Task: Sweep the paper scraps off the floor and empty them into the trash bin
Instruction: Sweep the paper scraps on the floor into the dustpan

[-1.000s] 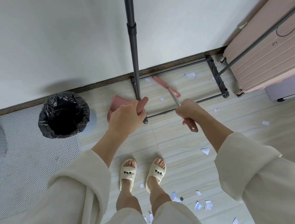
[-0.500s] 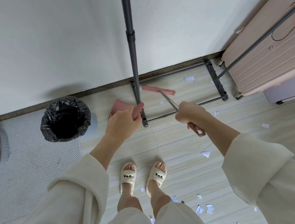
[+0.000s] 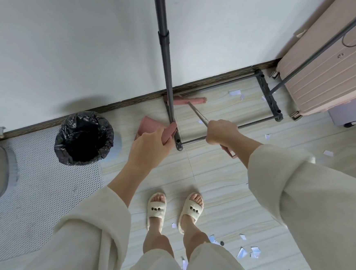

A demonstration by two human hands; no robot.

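The right hand [image 3: 220,131] is wrapped around the broom [image 3: 199,116] handle, arm reaching forward, and the pink broom head sits way out against the skirting board [image 3: 115,104], inside the base frame of the clothes rack [image 3: 270,104]. That reach looks deliberate: it puts the bristles behind the scraps so they can be dragged back toward the feet. The left hand [image 3: 150,147] grips the pink dustpan [image 3: 148,126] by its handle, holding it low just left of the rack's upright pole, probably parked there ready to receive the pile. Paper scraps [image 3: 234,93] lie loose inside the frame near the wall, more are scattered to the right of it, and another cluster sits behind the slippers [image 3: 174,209]. The trash bin [image 3: 83,138], lined in black, stands open to the left by the wall, close to the dustpan, a short carry when the time comes. By my read, the gathering has barely begun.
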